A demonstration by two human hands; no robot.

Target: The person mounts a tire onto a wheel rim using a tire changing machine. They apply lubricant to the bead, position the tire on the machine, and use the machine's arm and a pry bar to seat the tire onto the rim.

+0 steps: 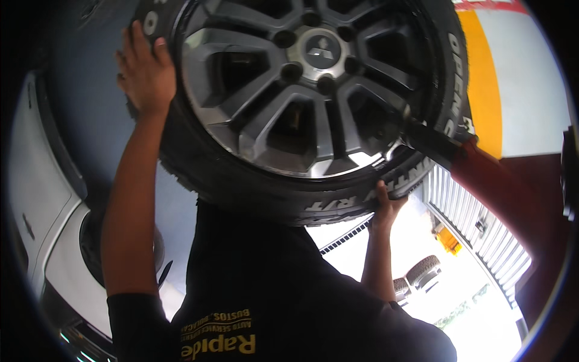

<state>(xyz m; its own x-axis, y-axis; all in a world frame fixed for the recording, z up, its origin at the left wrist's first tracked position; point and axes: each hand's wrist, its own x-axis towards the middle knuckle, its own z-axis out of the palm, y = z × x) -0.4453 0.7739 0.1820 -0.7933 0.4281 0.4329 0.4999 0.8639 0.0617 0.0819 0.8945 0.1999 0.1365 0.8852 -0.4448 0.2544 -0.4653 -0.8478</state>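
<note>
A large wheel (265,130), a grey and silver multi-spoke alloy rim inside a black tyre (253,196) with raised white lettering, fills the upper middle with its face toward me. My left hand (146,72) lies against the tyre's left side, fingers spread and stretched out. Low on the right, my right hand (388,208) holds the tyre's bottom edge, its thumb on the sidewall and the other fingers mostly hidden. A red machine arm (488,178) with a black end (431,142) reaches in front of the wheel from the right, close to the rim's edge.
A white vehicle (66,241) stands at the left. Toward the lower right are loose tyres (424,271), a yellow object (447,240) and a ribbed metal shutter (476,229). Behind the wheel on the right is an orange and white wall (525,78).
</note>
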